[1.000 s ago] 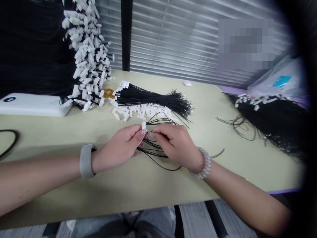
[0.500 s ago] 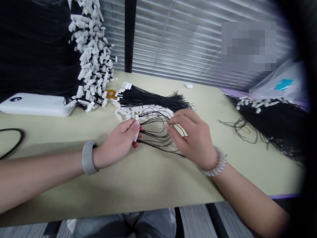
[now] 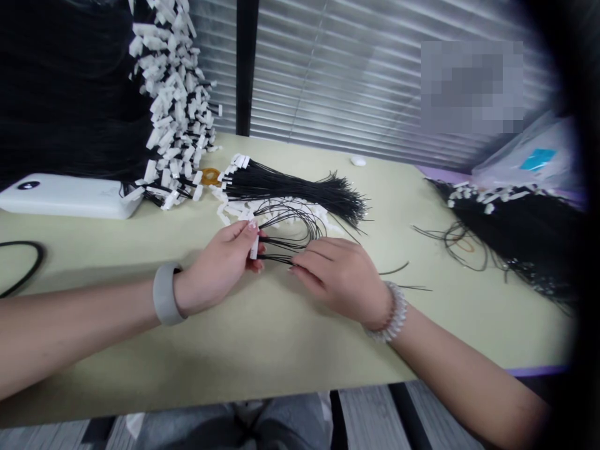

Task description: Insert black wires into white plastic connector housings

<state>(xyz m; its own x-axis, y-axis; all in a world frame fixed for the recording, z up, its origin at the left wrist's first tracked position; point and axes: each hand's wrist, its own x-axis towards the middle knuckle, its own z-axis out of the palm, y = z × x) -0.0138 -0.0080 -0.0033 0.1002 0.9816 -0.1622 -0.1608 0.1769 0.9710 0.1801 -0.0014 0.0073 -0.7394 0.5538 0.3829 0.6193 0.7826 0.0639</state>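
1. Left hand: fingers pinch an upright white connector at their tips.
2. Black wires run rightward from it, looping over the desk.
3. Right hand: fingers close together on the wires just right of the connector. Whether they grip cannot be told.

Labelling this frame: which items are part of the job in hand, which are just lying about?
In hand: left hand pinching white connector, black wires, right hand on them.
Lying about: wire bundle, loose connectors, power bank, orange ring, wire pile at right.
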